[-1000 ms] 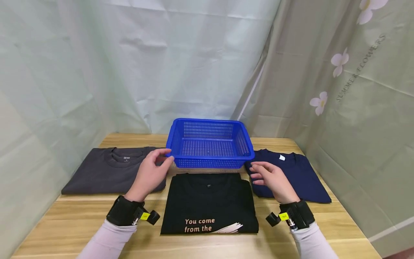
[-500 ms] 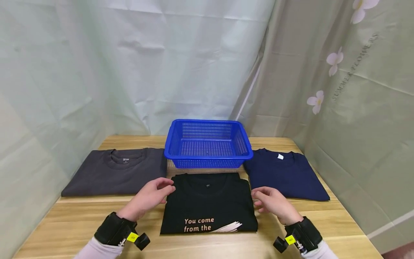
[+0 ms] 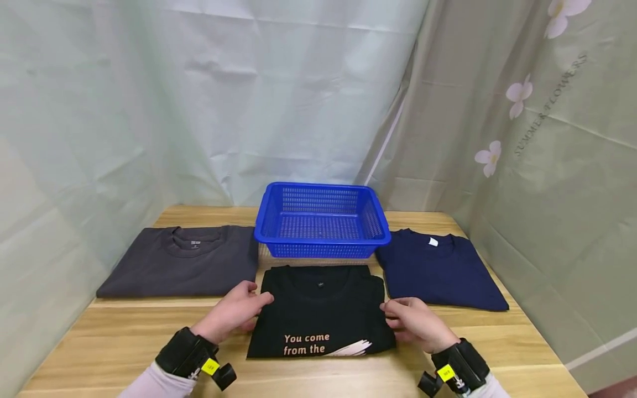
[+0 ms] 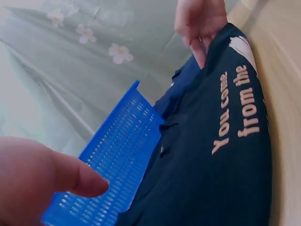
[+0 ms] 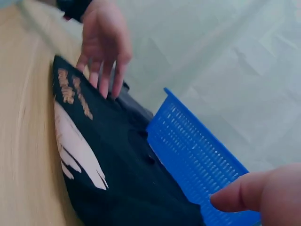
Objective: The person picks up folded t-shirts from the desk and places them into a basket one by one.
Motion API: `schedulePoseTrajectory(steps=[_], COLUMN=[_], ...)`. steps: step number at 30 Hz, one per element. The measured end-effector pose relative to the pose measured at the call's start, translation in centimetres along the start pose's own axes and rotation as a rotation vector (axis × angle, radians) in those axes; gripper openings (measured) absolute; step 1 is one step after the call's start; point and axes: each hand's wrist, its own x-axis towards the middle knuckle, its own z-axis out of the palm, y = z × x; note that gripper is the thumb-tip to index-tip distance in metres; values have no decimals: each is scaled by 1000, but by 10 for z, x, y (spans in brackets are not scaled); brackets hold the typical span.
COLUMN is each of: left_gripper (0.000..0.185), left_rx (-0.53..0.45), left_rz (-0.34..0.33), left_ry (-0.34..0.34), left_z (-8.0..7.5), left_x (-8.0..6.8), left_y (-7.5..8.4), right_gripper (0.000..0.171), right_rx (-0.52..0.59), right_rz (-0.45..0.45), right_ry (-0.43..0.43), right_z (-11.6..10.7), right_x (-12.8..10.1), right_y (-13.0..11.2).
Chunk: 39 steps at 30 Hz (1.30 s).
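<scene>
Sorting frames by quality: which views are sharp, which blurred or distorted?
Head view: evenly lit, sharp, the black T-shirt print readable. Left wrist view: tilted, table edge smeared, left hand a soft blob. Right wrist view: tilted, table streaked, right hand out of focus.

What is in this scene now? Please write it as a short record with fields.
left hand: open, fingers touching the left edge of the black shirt
right hand: open, fingers at the shirt's right edge
black shirt: folded, flat, print reads "You come from the"
basket: blue, behind the black shirt
grey shirt: folded, left
navy shirt: folded, right
table: wood
</scene>
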Motion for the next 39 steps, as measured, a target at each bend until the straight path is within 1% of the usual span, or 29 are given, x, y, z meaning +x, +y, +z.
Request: schedulePoseTrajectory(steps=[2, 4, 5, 7, 9, 12, 15, 17, 19, 21, 24, 26, 28, 30, 32, 35, 36, 39], left_gripper=[70, 55, 45, 29, 23, 25, 33, 39, 41, 45, 53, 54, 55, 55, 56, 57, 57, 58], left_rx=[-63, -113, -129, -136, -105, -45, -26, -29, -22, -2, 19, -14, -80, -169, -233, -267, -265, -272], left_rz=[-17, -24, -23, -15, 0, 46, 100, 137, 159, 188, 225, 242, 249, 245, 238, 226, 225, 228], left_ry=[-26, -50, -58, -66, -53, -54, -76, -81, -81, -82, -92, -121, -165, -228, -266, -276, -274, -278], left_z=[2, 4, 5, 8, 10, 13, 16, 16, 15, 13, 11, 9, 6, 2, -3, -10, -12, -17], left_x=[3, 6, 8, 12, 16, 18, 18, 17, 16, 15, 12, 9, 4, -1, -7, -15, -18, -23], left_y=[0, -1, -2, -2, -3, -5, -7, -7, -7, -7, -9, -10, -10, -7, -2, 8, 11, 20], right_gripper=[39, 31, 29, 29, 32, 46, 57, 58, 57, 61, 73, 79, 80, 80, 80, 80, 80, 78], right_rx=[67, 119, 130, 132, 107, 40, 1, 11, 40, 61, 58, 59, 83, 107, 129, 134, 132, 120], right_rz=[-1, 2, -2, -18, -39, -77, -109, -118, -124, -123, -113, -112, -114, -126, -140, -164, -175, -200], right_ry=[-69, -120, -134, -147, -145, -122, -109, -113, -138, -148, -110, -74, -75, -101, -140, -168, -175, -160], right_z=[-1, 0, 1, 3, 6, 8, 9, 9, 8, 7, 6, 5, 3, 0, -5, -10, -12, -14], right_x=[3, 7, 8, 11, 13, 13, 14, 15, 16, 17, 15, 11, 5, -1, -8, -18, -21, -29], right_y=[1, 2, 2, 2, 3, 4, 4, 4, 5, 7, 10, 11, 10, 6, -1, -12, -15, -25])
